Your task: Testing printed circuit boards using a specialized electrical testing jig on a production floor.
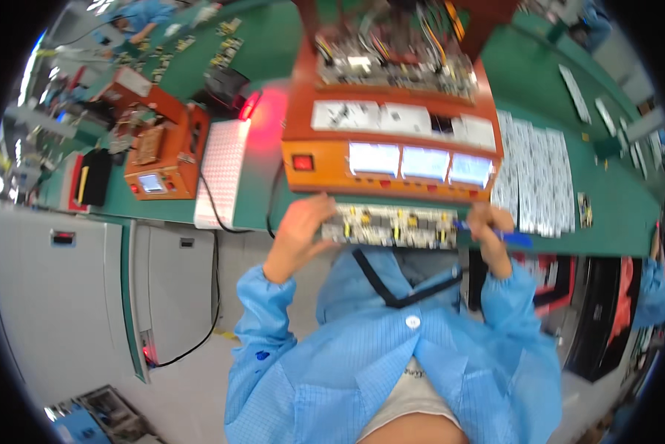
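Gripping a long populated circuit board (391,226) by both ends at the green worktop's (613,214) near edge, just in front of an orange test fixture (391,159), a person is keeping it level and supported. The left hand (299,226) is clamping one end; the right hand (488,222) is closing on the other, also pinching a blue pen (506,237).
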